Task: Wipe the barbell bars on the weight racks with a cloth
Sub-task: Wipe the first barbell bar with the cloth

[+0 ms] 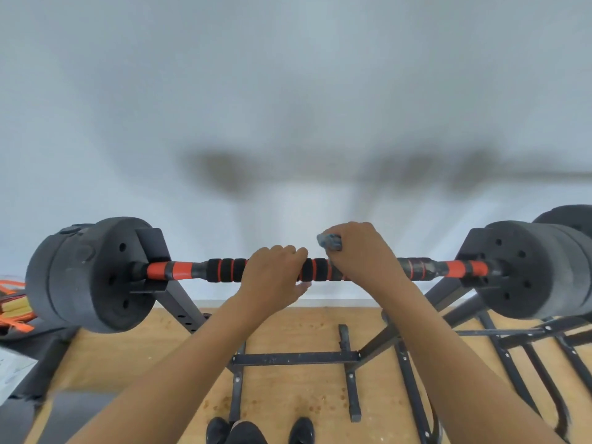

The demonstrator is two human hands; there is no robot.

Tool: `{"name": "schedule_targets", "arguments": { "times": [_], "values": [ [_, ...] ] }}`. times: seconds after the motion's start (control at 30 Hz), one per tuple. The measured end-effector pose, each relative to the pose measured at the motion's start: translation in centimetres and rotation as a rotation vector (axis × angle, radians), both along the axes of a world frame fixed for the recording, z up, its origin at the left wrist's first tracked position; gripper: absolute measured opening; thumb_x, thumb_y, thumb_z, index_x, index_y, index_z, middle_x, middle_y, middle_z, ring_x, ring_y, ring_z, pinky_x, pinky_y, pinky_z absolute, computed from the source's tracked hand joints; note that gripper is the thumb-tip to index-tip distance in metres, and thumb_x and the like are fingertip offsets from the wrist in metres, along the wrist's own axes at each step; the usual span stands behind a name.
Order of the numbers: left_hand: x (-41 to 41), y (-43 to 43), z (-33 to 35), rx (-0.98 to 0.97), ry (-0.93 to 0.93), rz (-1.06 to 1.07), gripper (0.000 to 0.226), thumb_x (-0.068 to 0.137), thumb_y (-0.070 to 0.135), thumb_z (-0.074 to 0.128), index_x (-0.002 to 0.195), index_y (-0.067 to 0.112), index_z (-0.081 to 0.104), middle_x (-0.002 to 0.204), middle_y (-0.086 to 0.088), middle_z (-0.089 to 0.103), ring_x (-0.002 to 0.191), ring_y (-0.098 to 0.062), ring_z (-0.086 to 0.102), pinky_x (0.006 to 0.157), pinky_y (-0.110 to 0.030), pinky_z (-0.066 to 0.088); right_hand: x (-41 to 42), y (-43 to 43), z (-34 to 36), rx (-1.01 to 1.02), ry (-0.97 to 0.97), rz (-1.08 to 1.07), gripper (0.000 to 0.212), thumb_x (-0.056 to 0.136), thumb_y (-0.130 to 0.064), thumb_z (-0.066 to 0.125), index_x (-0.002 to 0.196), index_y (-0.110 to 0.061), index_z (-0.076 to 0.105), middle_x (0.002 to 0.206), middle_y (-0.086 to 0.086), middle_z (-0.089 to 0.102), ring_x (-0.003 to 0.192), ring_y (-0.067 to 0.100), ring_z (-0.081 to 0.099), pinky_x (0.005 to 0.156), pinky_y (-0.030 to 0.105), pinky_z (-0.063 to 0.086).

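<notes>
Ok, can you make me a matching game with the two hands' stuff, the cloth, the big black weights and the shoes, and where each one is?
Things:
1. left hand
2. small grey-blue cloth
3. round black weight plates
4. black shoes

Places:
A. on the wooden floor
B. at both ends of the orange-and-black barbell bar
C. bunched in the right hand
D. gripping the bar's middle, no cloth

Pairs: 1-D, 2-C, 3-B, 4-A.

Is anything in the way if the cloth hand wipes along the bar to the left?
Yes: the left hand grips the bar just left of the right hand holding the cloth. Rightward, nothing visible blocks it.
</notes>
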State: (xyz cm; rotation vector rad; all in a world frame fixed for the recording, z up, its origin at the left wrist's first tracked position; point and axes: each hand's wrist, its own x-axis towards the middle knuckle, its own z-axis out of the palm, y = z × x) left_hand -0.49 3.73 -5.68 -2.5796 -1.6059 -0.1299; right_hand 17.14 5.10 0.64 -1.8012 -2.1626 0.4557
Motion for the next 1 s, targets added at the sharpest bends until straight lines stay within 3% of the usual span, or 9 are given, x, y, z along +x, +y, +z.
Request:
{"name": "schedule_targets", "arguments": {
  "times": [0.1, 0.23, 0.33, 0.5, 0.6, 0.73, 0.83, 0.9, 1.0],
  "values": [
    [0.4, 0.1, -0.8, 0.021, -0.029, 0.105, 0.032, 0.078, 0.031, 0.072, 0.066, 0.020, 0.045, 0.049, 0.007, 0.041, 0.042, -0.019, 0.046, 0.047, -0.027, 0.043, -0.7, 0.3, -0.2, -0.126, -0.148, -0.043, 0.018, 0.071, -0.008, 0.049, 0.059, -0.017, 0.039, 0.058, 0.000, 0.045, 0.050, 0.020, 0.045, 0.050, 0.028, 0.038],
    [0.6, 0.6, -0.1, -0.030, 0.036, 0.111, 0.021, 0.090, 0.033, 0.057, 0.073, 0.022, 0.050, 0.057, 0.006, 0.046, 0.052, -0.020, 0.052, 0.055, -0.027, 0.044, -1.1, -1.0, -0.8, -0.099, -0.269, -0.063, 0.010, 0.080, -0.009, 0.055, 0.074, -0.016, 0.053, 0.073, 0.000, 0.053, 0.066, 0.023, 0.059, 0.057, 0.029, 0.043],
    [0.6, 1.4, 0.8, -0.096, 0.044, 0.126, 0.029, 0.090, 0.035, 0.056, 0.067, 0.022, 0.045, 0.059, 0.006, 0.050, 0.052, -0.016, 0.049, 0.054, -0.027, 0.040, -0.6, -2.8, -0.9, -0.091, -0.268, -0.058, 0.016, 0.089, -0.006, 0.052, 0.096, -0.016, 0.062, 0.083, -0.003, 0.048, 0.071, 0.018, 0.054, 0.059, 0.027, 0.038],
    [0.5, 2.8, 1.5, -0.299, 0.018, 0.130, 0.029, 0.085, 0.047, 0.065, 0.070, 0.026, 0.052, 0.065, 0.008, 0.061, 0.060, -0.013, 0.062, 0.062, -0.029, 0.054, 0.1, -6.3, -2.1, -0.040, -0.207, -0.007, 0.056, 0.094, -0.008, 0.052, 0.146, -0.028, 0.043, 0.113, -0.005, 0.054, 0.089, 0.021, 0.059, 0.067, 0.033, 0.051],
    [0.5, 3.4, 1.8, -0.407, 0.006, 0.119, 0.030, 0.081, 0.049, 0.071, 0.072, 0.027, 0.052, 0.067, 0.009, 0.063, 0.062, -0.012, 0.063, 0.064, -0.029, 0.055, 0.7, -7.4, -2.6, -0.049, -0.189, 0.005, 0.069, 0.096, -0.010, 0.054, 0.157, -0.031, 0.029, 0.121, -0.007, 0.051, 0.097, 0.019, 0.058, 0.072, 0.029, 0.048],
    [0.4, 3.5, 1.9, -0.464, -0.010, 0.113, 0.028, 0.079, 0.044, 0.071, 0.069, 0.026, 0.051, 0.065, 0.008, 0.061, 0.058, -0.013, 0.059, 0.059, -0.027, 0.049, 0.8, -9.5, -3.5, -0.044, -0.081, 0.001, 0.064, 0.093, -0.013, 0.065, 0.151, -0.029, 0.044, 0.110, -0.008, 0.055, 0.092, 0.012, 0.058, 0.072, 0.027, 0.055],
    [0.5, 3.2, 2.1, -0.451, -0.011, 0.123, 0.023, 0.078, 0.039, 0.069, 0.069, 0.026, 0.052, 0.064, 0.007, 0.059, 0.058, -0.013, 0.060, 0.063, -0.028, 0.057, 0.9, -8.3, -3.1, 0.096, 0.038, -0.015, 0.059, 0.085, -0.004, 0.070, 0.140, -0.023, 0.059, 0.098, -0.005, 0.059, 0.081, 0.016, 0.059, 0.064, 0.029, 0.054],
    [0.5, 3.0, 2.3, -0.441, -0.013, 0.131, 0.021, 0.078, 0.036, 0.069, 0.070, 0.026, 0.052, 0.064, 0.007, 0.059, 0.059, -0.014, 0.062, 0.066, -0.030, 0.059, 0.7, -5.8, -1.6, 0.174, 0.028, -0.038, 0.038, 0.083, 0.000, 0.064, 0.115, -0.021, 0.068, 0.082, -0.002, 0.057, 0.068, 0.019, 0.056, 0.054, 0.029, 0.048],
    [0.6, 3.0, 2.5, -0.439, -0.011, 0.147, 0.022, 0.078, 0.035, 0.068, 0.069, 0.025, 0.050, 0.063, 0.007, 0.057, 0.057, -0.014, 0.058, 0.061, -0.027, 0.054, -0.2, -1.9, 0.0, 0.050, -0.114, -0.035, 0.012, 0.079, -0.010, 0.045, 0.073, -0.019, 0.052, 0.065, -0.004, 0.042, 0.059, 0.020, 0.045, 0.049, 0.028, 0.031]
  ]
}}
